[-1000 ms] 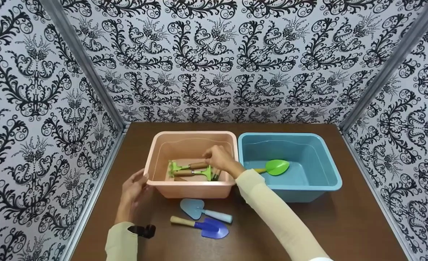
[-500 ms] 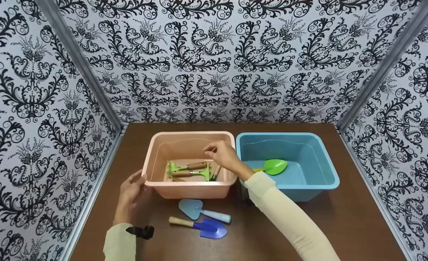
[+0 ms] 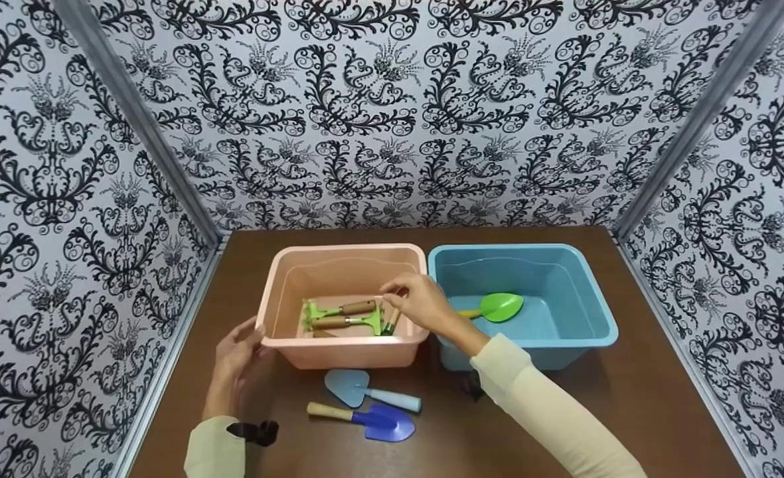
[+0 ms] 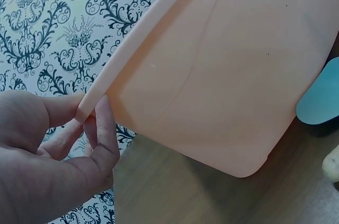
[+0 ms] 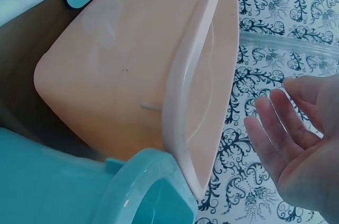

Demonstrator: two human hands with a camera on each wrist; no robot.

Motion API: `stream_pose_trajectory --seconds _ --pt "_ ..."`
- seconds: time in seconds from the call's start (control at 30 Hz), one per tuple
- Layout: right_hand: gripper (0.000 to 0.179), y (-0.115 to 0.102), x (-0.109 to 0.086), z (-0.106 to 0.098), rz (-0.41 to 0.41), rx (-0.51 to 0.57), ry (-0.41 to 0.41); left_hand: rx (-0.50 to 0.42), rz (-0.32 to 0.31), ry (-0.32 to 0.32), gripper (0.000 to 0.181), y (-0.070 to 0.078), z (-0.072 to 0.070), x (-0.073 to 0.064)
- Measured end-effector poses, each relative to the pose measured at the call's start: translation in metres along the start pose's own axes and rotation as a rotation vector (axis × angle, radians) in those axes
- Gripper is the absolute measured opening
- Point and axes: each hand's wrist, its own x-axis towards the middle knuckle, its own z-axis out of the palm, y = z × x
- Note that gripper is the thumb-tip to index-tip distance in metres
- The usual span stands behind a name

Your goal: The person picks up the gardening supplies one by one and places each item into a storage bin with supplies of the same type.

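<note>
The left hand (image 3: 235, 352) pinches the left rim of the peach tub (image 3: 342, 355); in the left wrist view thumb and fingers (image 4: 106, 123) meet across that rim. Over the tub's right side hovers the right hand (image 3: 421, 304), fingers loosely bent and holding nothing, as the right wrist view also shows. Its fingertips are close above a wooden-handled tool (image 3: 392, 322) with a green collar, partly hidden. Inside the tub lie two green-headed garden tools, one with a brown handle (image 3: 358, 307) and the other with a lighter wooden handle (image 3: 330, 322).
A blue tub (image 3: 531, 345) stands against the peach tub's right side, holding a green trowel (image 3: 501, 307) with a yellow handle. In front on the brown table (image 3: 312, 458) lie a light blue trowel (image 3: 348, 387) and a dark blue trowel (image 3: 389, 423). Patterned walls enclose the table.
My right hand has moved right, from the brown tool handle towards the collared tool, after rising slightly. My left hand stays at the rim. The head view has shifted a little.
</note>
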Motion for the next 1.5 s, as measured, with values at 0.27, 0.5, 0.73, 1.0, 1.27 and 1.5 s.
stream_pose_trajectory --seconds 0.27,0.5,0.73,1.0,1.27,1.5 --pt "0.01 -0.002 -0.02 -0.008 -0.09 -0.017 0.08 -0.014 -0.003 -0.009 0.056 -0.003 -0.002 -0.001" --pt "0.011 -0.003 -0.035 -0.017 -0.125 0.059 0.116 0.017 -0.001 -0.007 0.057 -0.003 -0.005 -0.002" --pt "0.009 0.0 -0.053 -0.019 -0.17 0.004 0.179 0.099 0.067 0.028 0.057 -0.008 -0.007 -0.005" --pt "0.011 0.009 -0.068 -0.021 -0.238 -0.063 0.235 0.1 0.135 0.083 0.057 -0.012 -0.003 -0.005" --pt "0.014 0.022 -0.075 -0.027 -0.261 -0.157 0.246 0.156 0.278 0.14 0.045 -0.019 0.001 -0.009" --pt "0.019 0.034 -0.086 -0.043 -0.217 -0.114 0.3 0.235 0.295 0.172 0.049 -0.029 0.001 -0.018"
